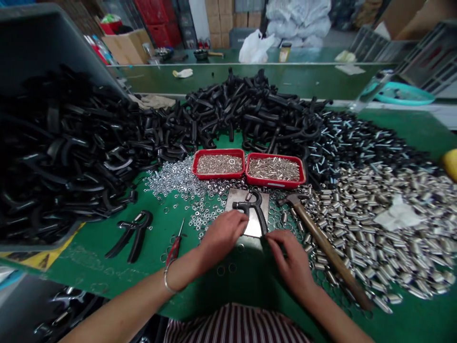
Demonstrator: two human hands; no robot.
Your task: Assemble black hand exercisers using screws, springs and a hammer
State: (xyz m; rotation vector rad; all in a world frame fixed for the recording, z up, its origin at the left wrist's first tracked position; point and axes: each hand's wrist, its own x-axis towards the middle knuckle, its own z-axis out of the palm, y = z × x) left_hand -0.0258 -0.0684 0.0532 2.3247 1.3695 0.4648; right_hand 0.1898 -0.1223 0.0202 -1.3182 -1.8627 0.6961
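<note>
A black hand grip strengthener (262, 219) with a coil spring near its top lies over a shiny metal plate (232, 194) in front of me. My left hand (223, 232) has its fingers closed at the left handle, covering that handle's lower part. At the lower end of the right handle, my right hand (291, 257) pinches the tip between thumb and fingers. To the right lies a hammer (323, 245) with a wooden handle. A red-handled screwdriver (173, 248) rests left of my left forearm, and another grip strengthener (136, 238) lies farther left.
Behind the plate stand two red trays (219, 176) of small metal parts. Loose springs (357, 224) cover the right side; nuts and rings (174, 178) are scattered left. Black handles (228, 107) heap at the back and fill a tilted grey bin (32, 33) on the left.
</note>
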